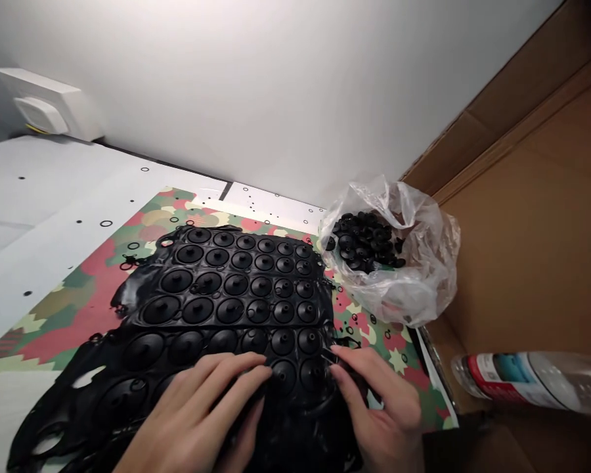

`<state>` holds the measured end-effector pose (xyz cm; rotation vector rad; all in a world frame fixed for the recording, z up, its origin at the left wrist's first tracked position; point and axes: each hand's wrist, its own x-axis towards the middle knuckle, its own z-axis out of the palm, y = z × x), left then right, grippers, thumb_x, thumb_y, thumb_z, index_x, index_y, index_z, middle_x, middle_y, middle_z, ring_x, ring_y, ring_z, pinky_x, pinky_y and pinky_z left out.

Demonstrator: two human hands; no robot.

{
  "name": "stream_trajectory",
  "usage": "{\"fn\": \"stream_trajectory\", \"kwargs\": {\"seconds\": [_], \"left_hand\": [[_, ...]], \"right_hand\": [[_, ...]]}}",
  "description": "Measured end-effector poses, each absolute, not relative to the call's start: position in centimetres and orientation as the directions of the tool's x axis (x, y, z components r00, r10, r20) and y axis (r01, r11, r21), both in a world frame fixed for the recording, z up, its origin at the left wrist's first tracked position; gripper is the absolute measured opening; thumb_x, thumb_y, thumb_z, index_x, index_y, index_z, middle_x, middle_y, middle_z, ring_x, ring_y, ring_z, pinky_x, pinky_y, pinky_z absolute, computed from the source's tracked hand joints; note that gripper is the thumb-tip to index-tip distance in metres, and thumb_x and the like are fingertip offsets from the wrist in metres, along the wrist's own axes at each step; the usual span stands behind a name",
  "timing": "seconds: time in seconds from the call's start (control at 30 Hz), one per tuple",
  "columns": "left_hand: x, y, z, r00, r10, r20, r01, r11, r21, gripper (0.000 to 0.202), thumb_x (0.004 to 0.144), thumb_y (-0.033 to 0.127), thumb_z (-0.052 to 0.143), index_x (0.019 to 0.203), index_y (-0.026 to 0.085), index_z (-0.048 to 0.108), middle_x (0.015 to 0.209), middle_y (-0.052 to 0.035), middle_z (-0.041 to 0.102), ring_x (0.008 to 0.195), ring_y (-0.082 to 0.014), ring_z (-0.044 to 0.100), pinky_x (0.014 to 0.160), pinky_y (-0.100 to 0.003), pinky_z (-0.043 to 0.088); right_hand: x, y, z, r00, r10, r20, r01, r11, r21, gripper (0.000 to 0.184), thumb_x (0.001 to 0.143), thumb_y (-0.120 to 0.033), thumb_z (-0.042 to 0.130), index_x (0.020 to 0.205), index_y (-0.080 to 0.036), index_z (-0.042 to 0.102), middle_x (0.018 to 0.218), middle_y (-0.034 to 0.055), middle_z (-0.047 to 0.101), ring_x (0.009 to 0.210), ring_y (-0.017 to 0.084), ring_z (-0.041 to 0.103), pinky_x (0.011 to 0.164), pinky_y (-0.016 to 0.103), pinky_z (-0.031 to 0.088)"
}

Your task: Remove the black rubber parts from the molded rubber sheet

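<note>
Glossy black rubber sheet [236,289], smooth moulded discs. At two o'clock, crinkled clear plastic bag [423,263]. Matt brown cardboard [536,217] at three o'clock. Printed camouflage mat [88,302], matt.

A white table [54,197] carries a camouflage mat [83,309], scattered black rings [106,223] and a bag [404,263].

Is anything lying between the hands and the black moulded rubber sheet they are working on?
Nothing visible: the left hand and right hand both rest directly on the black moulded rubber sheet. The clear plastic bag of black parts sits apart, beyond its far right corner.
</note>
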<state>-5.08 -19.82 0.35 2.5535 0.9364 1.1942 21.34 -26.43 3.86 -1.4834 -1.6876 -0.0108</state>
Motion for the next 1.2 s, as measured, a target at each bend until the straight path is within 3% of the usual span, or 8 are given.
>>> {"fn": "stream_trajectory", "kwargs": {"seconds": [0.17,0.3,0.4,0.63,0.8,1.0,1.2], "left_hand": [[-3.5,-20.2,-0.7,0.506,0.591,0.628,0.533,-0.787,0.312,0.034,0.11,0.016,0.058,0.14,0.015,0.074,0.141,-0.0092,0.078,0.125,-0.0237,0.072,0.111,-0.035,0.05],[-4.0,-21.3,-2.3,0.518,0.56,0.647,0.559,-0.794,0.239,0.05,0.107,0.009,0.058,0.156,0.009,0.065,0.156,-0.0124,0.072,0.14,-0.0262,0.066,0.134,-0.037,0.036],[-4.0,-21.9,-2.8,0.53,0.538,0.655,0.575,-0.796,0.188,0.055,0.105,0.008,0.058,0.159,0.007,0.063,0.161,-0.0144,0.069,0.145,-0.0259,0.066,0.142,-0.039,0.027],[-3.9,-22.0,-2.3,0.564,0.56,0.607,0.6,-0.783,0.165,0.048,0.109,0.018,0.054,0.155,0.007,0.065,0.159,-0.0173,0.071,0.143,-0.0272,0.071,0.144,-0.039,0.023],[-3.6,-22.3,-1.8,0.59,0.575,0.567,0.612,-0.776,0.15,0.046,0.112,0.019,0.046,0.15,0.004,0.068,0.156,-0.0186,0.072,0.145,-0.031,0.069,0.144,-0.044,0.021],[-2.8,-23.1,-2.0,0.48,0.663,0.575,0.627,-0.717,0.305,0.046,0.113,0.021,0.046,0.15,0.005,0.069,0.159,-0.0162,0.07,0.153,-0.0309,0.062,0.143,-0.043,0.024],[-2.8,-22.9,-2.0,0.511,0.674,0.534,0.641,-0.713,0.285,0.046,0.114,0.026,0.048,0.151,0.009,0.069,0.159,-0.0139,0.071,0.155,-0.0286,0.06,0.142,-0.041,0.026]], "right_hand": [[20.5,-25.7,4.5,0.034,0.829,0.558,0.819,0.297,-0.492,0.021,0.105,-0.01,0.075,0.121,-0.022,0.081,0.1,0.004,0.086,0.086,0.02,0.083,0.078,0.028,0.066],[19.7,-24.4,5.3,-0.042,0.851,0.523,0.813,0.333,-0.477,0.014,0.108,-0.014,0.075,0.118,-0.022,0.08,0.102,0.0037,0.086,0.086,0.02,0.08,0.082,0.031,0.063],[18.9,-23.1,5.8,-0.143,0.879,0.456,0.85,0.345,-0.398,0.009,0.111,-0.021,0.073,0.116,-0.022,0.081,0.099,0.0027,0.084,0.083,0.019,0.077,0.079,0.031,0.058],[17.6,-20.7,7.0,-0.338,0.867,0.366,0.916,0.393,-0.085,0.025,0.118,-0.032,0.063,0.106,-0.025,0.083,0.087,-0.0007,0.081,0.071,0.018,0.065,0.065,0.037,0.039],[17.6,-20.0,7.6,-0.402,0.864,0.302,0.898,0.437,-0.055,0.023,0.118,-0.03,0.064,0.106,-0.024,0.083,0.09,-0.0006,0.082,0.076,0.018,0.068,0.069,0.037,0.041],[17.3,-19.7,7.9,-0.457,0.846,0.274,0.883,0.469,0.025,0.023,0.118,-0.029,0.064,0.107,-0.022,0.083,0.092,0.0003,0.083,0.076,0.019,0.068,0.069,0.038,0.039],[17.1,-19.7,8.4,-0.486,0.836,0.253,0.871,0.488,0.059,0.021,0.118,-0.029,0.065,0.111,-0.021,0.083,0.092,0.0007,0.083,0.076,0.019,0.069,0.07,0.037,0.039]]}}
